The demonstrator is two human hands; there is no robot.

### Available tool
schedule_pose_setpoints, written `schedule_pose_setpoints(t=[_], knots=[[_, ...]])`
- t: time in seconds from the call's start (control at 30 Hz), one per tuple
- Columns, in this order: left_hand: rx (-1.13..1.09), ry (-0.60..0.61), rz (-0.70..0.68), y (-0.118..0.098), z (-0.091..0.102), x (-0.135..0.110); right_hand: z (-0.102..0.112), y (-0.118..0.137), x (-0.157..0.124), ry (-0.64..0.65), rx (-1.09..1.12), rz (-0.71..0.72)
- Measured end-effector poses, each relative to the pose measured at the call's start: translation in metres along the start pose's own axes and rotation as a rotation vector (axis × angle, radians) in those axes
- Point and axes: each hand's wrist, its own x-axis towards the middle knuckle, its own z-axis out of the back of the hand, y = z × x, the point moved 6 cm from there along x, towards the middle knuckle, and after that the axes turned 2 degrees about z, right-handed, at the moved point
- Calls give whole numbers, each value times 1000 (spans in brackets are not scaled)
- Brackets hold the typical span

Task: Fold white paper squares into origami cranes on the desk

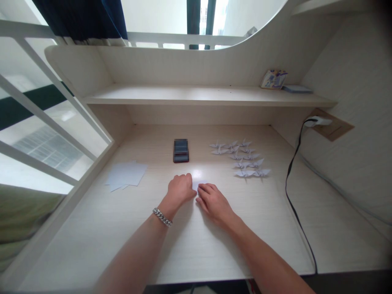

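Note:
Both of my hands rest together on the pale wooden desk (92, 232), over a small piece of white paper (198, 184) that peeks out between them. My left hand (180, 190), with a chain bracelet at the wrist, is curled into a loose fist pressing on the paper's left side. My right hand (212, 201) has its fingers bent and pressed down on the paper's right side. Most of the paper is hidden under the hands.
Several folded paper cranes (241, 159) lie in rows to the back right. A dark phone (181, 150) lies behind the hands. A stack of white sheets (126, 174) sits at left. A black cable (290, 183) runs from a wall plug (318, 121) down the desk's right side.

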Motion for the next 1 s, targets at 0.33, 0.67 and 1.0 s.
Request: schedule_pose_setpoints(t=[0.33,0.67,1.0], knots=[[11,-5,2,3,0,2,5,2,1,-5,43,-2],[-189,-78,-57,9,-8,-8,5,-22,-1,-108,113,-159],[-751,-172,-160,18,-6,-16,9,-50,2,-235,449,-472]])
